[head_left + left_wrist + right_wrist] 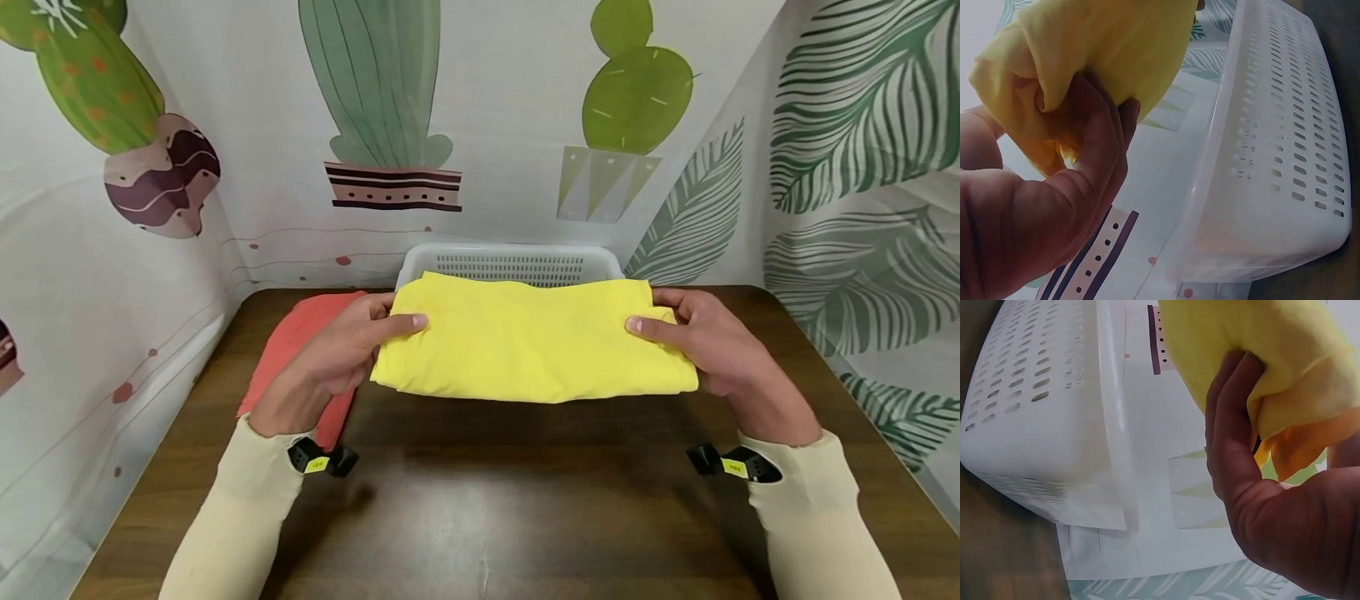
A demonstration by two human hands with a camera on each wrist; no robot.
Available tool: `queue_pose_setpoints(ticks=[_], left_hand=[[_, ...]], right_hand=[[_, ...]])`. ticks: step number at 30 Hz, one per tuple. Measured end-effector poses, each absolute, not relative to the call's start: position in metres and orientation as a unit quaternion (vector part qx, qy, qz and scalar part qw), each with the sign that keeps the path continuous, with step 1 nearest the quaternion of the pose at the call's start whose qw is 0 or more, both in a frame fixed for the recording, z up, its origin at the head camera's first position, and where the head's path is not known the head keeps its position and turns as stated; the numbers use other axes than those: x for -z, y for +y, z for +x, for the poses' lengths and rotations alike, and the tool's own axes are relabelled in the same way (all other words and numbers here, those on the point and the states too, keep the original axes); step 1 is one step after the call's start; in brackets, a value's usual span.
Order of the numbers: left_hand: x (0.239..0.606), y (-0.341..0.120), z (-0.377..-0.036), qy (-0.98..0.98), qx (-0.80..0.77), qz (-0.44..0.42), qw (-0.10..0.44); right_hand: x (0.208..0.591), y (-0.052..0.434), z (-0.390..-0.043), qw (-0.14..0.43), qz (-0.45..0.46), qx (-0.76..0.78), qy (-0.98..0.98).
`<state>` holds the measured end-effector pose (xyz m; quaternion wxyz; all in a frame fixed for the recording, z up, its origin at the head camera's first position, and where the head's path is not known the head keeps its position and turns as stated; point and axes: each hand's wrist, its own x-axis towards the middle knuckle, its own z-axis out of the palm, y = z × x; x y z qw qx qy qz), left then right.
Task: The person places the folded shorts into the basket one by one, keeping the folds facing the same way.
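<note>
A folded yellow cloth is held up above the brown table, in front of a white perforated basket. My left hand grips its left end, thumb on top. My right hand grips its right end the same way. In the left wrist view, the left hand has its fingers curled under the yellow cloth, with the basket close by. In the right wrist view, the right hand clutches the yellow cloth beside the basket.
A folded red cloth lies on the table at the left, partly under my left hand. Curtains printed with cactus and leaf patterns close the table in at the back and on both sides. The basket stands at the table's far edge.
</note>
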<state>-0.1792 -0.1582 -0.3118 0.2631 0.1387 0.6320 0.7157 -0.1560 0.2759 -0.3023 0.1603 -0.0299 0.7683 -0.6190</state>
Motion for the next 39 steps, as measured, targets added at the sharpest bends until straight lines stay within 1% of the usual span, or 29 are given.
queue_pose_setpoints(ticks=[13, 20, 24, 29, 39], left_hand=[[0.311, -0.151, -0.193, 0.645, -0.724, 0.114, 0.217], [0.312, -0.148, -0.201, 0.640, -0.733, 0.103, 0.204], [0.312, -0.148, -0.205, 0.642, -0.732, 0.103, 0.204], [0.315, -0.147, -0.213, 0.662, -0.717, 0.103, 0.191], [0.323, -0.145, -0.229, 0.678, -0.707, 0.081, 0.181]], right_hand=[[0.306, 0.273, -0.171, 0.140, 0.001, 0.633, 0.761], [0.307, 0.273, -0.179, 0.140, 0.018, 0.684, 0.716], [0.309, 0.275, -0.184, 0.136, 0.012, 0.701, 0.701], [0.312, 0.276, -0.189, 0.122, -0.001, 0.713, 0.691], [0.319, 0.274, -0.200, 0.108, -0.017, 0.714, 0.692]])
